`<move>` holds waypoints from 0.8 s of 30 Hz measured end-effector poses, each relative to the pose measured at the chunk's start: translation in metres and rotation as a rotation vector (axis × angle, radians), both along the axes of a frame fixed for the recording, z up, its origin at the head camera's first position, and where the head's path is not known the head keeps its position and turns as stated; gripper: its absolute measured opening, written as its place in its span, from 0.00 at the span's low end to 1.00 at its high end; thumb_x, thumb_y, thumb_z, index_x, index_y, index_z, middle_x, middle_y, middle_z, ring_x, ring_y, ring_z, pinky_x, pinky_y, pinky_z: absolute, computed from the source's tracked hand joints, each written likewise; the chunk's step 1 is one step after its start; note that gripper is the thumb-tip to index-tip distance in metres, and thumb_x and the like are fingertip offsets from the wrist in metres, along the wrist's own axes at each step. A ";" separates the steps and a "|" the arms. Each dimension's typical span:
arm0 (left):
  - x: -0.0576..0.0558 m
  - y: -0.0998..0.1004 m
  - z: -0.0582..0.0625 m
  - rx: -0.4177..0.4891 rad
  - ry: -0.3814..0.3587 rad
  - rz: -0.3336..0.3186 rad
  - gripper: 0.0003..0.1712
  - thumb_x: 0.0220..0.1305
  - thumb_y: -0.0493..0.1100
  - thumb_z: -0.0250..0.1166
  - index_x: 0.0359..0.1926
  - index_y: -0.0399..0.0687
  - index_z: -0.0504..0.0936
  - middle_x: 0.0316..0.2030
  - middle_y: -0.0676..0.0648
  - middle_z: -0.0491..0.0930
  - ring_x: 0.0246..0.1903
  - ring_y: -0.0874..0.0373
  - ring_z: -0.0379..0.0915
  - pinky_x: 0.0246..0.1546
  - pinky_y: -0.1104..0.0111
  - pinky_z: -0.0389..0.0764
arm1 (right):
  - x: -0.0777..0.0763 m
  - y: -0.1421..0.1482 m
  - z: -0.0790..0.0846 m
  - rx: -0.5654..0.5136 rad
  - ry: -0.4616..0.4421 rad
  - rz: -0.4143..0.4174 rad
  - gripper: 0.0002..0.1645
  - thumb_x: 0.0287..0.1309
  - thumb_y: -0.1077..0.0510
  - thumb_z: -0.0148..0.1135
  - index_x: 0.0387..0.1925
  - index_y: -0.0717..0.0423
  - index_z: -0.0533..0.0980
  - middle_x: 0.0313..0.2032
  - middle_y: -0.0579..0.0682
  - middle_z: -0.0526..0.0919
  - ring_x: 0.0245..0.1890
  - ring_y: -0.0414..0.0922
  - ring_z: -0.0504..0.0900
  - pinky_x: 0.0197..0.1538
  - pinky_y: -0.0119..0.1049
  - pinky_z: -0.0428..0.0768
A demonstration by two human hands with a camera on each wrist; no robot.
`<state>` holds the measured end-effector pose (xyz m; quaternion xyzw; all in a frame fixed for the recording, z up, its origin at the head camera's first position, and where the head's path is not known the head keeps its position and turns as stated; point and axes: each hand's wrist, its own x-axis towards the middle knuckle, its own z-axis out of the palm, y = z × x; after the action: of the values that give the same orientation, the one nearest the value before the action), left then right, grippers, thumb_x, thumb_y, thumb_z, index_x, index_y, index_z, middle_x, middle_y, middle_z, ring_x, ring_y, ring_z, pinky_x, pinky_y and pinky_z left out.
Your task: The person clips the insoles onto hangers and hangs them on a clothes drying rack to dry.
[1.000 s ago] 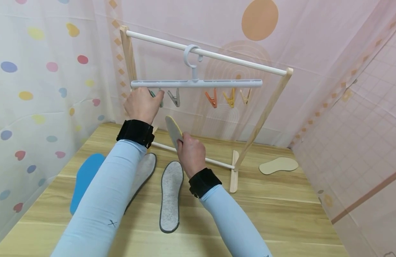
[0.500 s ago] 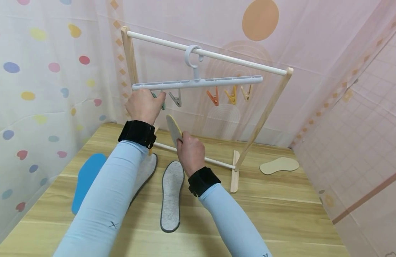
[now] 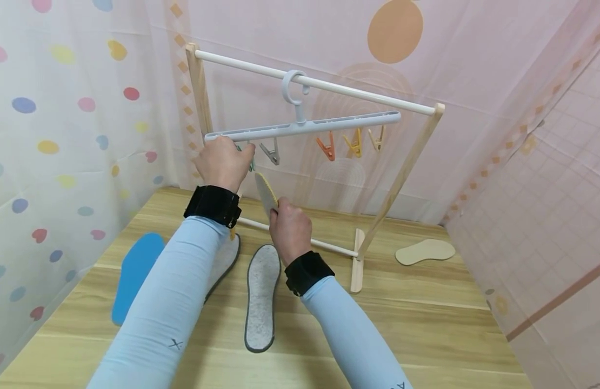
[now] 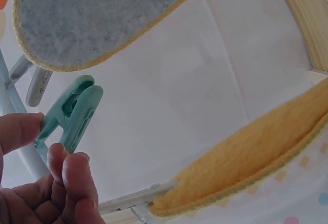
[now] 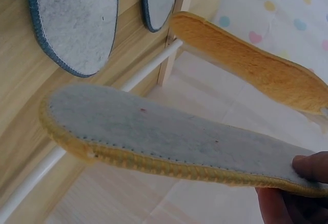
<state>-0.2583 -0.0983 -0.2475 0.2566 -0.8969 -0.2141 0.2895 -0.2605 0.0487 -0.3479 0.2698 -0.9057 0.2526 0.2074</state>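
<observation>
My left hand (image 3: 224,162) pinches a green clothespin (image 4: 77,111) below the left end of a pale grey hanger (image 3: 300,127). In my right hand (image 3: 291,227) is an insole (image 5: 154,131), grey underneath with a yellow stitched edge, gripped between thumb and fingers. Its free end points up, just below the green clothespin and apart from it in the left wrist view. A fluffy yellow insole (image 4: 241,157) hangs from a whitish clip (image 4: 136,197) nearby; in the head view my left arm hides most of it.
The hanger hooks over a wooden rack's white rail (image 3: 363,96). Grey (image 3: 270,151), orange (image 3: 326,147), yellow (image 3: 354,143) and beige (image 3: 377,139) clothespins hang from it. On the table lie a blue insole (image 3: 137,275), two grey insoles (image 3: 262,302) and a cream insole (image 3: 425,252).
The hanger has tilted, its left end lower and its right end higher. My left hand has sunk slightly with the green clothespin. The right hand's insole has stayed nearly still.
</observation>
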 end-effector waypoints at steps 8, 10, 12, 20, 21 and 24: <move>0.000 0.001 0.000 0.001 0.013 -0.007 0.28 0.66 0.56 0.59 0.13 0.45 0.70 0.11 0.49 0.63 0.16 0.51 0.65 0.16 0.62 0.62 | 0.000 -0.003 -0.001 0.020 0.020 -0.023 0.08 0.65 0.56 0.64 0.39 0.58 0.80 0.31 0.52 0.87 0.27 0.46 0.86 0.27 0.40 0.81; 0.000 0.001 0.000 -0.004 0.012 -0.006 0.28 0.65 0.56 0.59 0.14 0.44 0.71 0.12 0.49 0.63 0.15 0.51 0.65 0.16 0.62 0.62 | 0.000 -0.004 -0.001 0.022 0.040 -0.028 0.07 0.64 0.57 0.65 0.38 0.58 0.80 0.29 0.52 0.86 0.26 0.46 0.86 0.26 0.40 0.81; 0.000 0.002 0.000 -0.007 0.010 -0.007 0.28 0.65 0.56 0.58 0.14 0.44 0.71 0.12 0.49 0.64 0.15 0.51 0.64 0.16 0.62 0.62 | -0.001 -0.004 -0.002 0.031 0.060 -0.030 0.07 0.64 0.57 0.65 0.37 0.58 0.80 0.29 0.52 0.86 0.25 0.46 0.85 0.25 0.40 0.80; 0.000 0.002 0.001 -0.025 0.017 -0.012 0.25 0.65 0.54 0.58 0.15 0.43 0.73 0.14 0.47 0.66 0.16 0.51 0.65 0.16 0.63 0.62 | -0.001 -0.006 -0.001 0.061 0.065 -0.026 0.07 0.64 0.58 0.65 0.39 0.58 0.80 0.30 0.51 0.87 0.26 0.45 0.86 0.26 0.38 0.81; 0.000 0.002 0.002 -0.024 0.015 -0.013 0.25 0.65 0.54 0.58 0.15 0.44 0.73 0.14 0.48 0.66 0.16 0.51 0.65 0.16 0.63 0.62 | -0.002 -0.007 0.000 0.063 0.067 -0.026 0.07 0.64 0.58 0.65 0.39 0.58 0.80 0.30 0.51 0.87 0.26 0.45 0.86 0.26 0.38 0.81; 0.000 0.002 0.002 -0.022 0.011 -0.011 0.25 0.65 0.54 0.58 0.15 0.44 0.72 0.13 0.48 0.65 0.16 0.52 0.64 0.16 0.63 0.62 | -0.003 -0.009 0.000 0.063 0.079 -0.025 0.06 0.63 0.59 0.66 0.38 0.58 0.79 0.29 0.51 0.86 0.25 0.45 0.86 0.25 0.38 0.81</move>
<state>-0.2580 -0.0958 -0.2454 0.2474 -0.8990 -0.2074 0.2959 -0.2630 0.0401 -0.3480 0.2744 -0.9077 0.2104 0.2376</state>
